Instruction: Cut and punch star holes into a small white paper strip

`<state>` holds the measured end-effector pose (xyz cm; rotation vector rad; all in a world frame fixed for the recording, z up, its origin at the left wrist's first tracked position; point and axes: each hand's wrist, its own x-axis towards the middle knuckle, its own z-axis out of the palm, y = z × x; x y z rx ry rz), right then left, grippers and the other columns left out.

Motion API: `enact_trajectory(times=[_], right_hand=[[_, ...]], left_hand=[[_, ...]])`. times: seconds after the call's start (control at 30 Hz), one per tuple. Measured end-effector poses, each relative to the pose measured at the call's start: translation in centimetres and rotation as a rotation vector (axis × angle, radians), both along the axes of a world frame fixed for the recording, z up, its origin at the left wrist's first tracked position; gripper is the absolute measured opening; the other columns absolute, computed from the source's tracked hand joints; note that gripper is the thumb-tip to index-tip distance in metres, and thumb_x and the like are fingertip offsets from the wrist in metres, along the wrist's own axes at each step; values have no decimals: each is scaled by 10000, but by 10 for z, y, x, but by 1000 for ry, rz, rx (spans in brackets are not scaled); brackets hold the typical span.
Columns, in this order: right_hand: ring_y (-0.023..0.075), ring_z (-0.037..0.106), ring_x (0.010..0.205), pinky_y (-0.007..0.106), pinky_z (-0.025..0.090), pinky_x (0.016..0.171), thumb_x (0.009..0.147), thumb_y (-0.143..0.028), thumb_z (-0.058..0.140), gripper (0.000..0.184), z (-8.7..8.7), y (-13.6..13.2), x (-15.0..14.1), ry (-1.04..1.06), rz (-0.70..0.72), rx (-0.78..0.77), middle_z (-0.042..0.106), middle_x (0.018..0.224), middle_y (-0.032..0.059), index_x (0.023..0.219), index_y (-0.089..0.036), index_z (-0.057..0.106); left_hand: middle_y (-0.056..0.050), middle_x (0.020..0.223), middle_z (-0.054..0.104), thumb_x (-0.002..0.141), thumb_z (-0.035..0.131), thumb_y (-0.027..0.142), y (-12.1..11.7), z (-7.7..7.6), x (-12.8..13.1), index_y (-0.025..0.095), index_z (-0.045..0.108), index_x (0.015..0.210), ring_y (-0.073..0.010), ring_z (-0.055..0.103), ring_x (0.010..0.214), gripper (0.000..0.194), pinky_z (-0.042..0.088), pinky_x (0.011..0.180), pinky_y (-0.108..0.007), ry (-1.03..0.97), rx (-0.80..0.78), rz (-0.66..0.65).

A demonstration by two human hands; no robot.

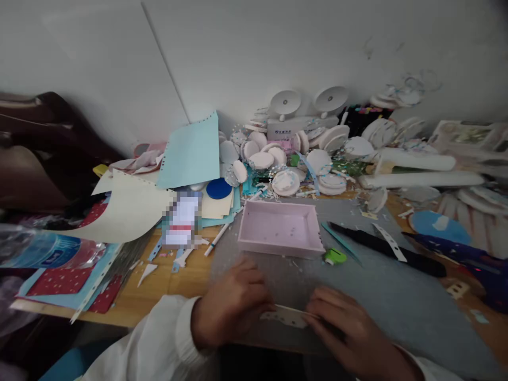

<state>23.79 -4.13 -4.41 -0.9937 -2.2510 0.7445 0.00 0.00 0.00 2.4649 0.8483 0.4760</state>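
Low over the front edge of the grey mat, a narrow cream strip with a row of small holes stretches between my two hands. My left hand pinches its left end, fingers curled. At the other end, my right hand grips it between thumb and fingers. Just beyond them stands a shallow pink box with a few tiny bits inside. A small green cutter lies by the box's right corner, near teal tweezers. Both hands are slightly blurred.
White round pieces are heaped at the back, some with beaded wire. A glue gun lies on the right. To the left are a phone, a curled cream sheet, a standing light blue sheet and a water bottle.
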Motion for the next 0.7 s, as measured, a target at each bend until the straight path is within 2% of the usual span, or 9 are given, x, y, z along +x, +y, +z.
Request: enact_trajectory(times=[0.13,0.2,0.27,0.37,0.47,0.53,0.63,0.7], right_hand=[[136,500,679,272,372,609,912,-85,435,178,-1,-2,-3,13,16,45,554,712,24,792,-174,532],[125,477,641,264,352,579,889,-67,442,197,-3,-2,-6,23,-19,76,525,672,14,737,-177,501],[117,457,615,255,344,565,868,-60,452,213,-8,0,-7,39,-75,124,490,638,4,693,-181,462],[109,450,613,240,348,569,862,-61,447,225,-16,2,-7,29,-112,140,472,629,-3,676,-185,423],[108,456,623,237,349,581,865,-65,439,211,-20,3,-6,-13,-91,127,486,644,-3,691,-184,421],[109,460,628,238,349,587,868,-71,439,199,-21,4,-7,-39,-83,122,497,654,-3,704,-182,433],[110,463,627,241,349,592,871,-80,442,201,-20,4,-8,-63,-80,109,500,653,-4,697,-181,443],[114,472,633,247,352,601,868,-80,442,202,-19,4,-9,-70,-85,104,509,657,-1,693,-181,453]], left_hand=[[-17,705,624,888,559,220,-1,3,-1,181,648,747,-156,545,747,171,375,712,-302,5,-35,-13],[-21,712,634,895,550,228,2,9,-7,178,642,745,-157,561,750,183,397,713,-295,-2,-66,34],[-30,749,638,906,521,224,12,17,-22,179,636,776,-156,576,758,179,421,706,-282,-36,-47,189],[-47,813,616,899,506,318,40,22,-63,174,614,900,-174,578,760,180,450,690,-287,-26,121,588],[-93,825,588,821,533,498,74,10,-108,117,582,994,-267,580,842,421,458,787,-386,231,378,965],[-144,875,604,739,563,596,93,-5,-129,70,556,1048,-346,572,939,610,441,849,-450,427,358,1127],[-204,962,599,679,567,660,109,-27,-141,39,531,1075,-396,565,988,738,448,840,-465,518,296,1186],[-212,999,592,680,559,656,114,-35,-139,35,502,1117,-400,562,1005,762,453,832,-453,510,294,1178]])
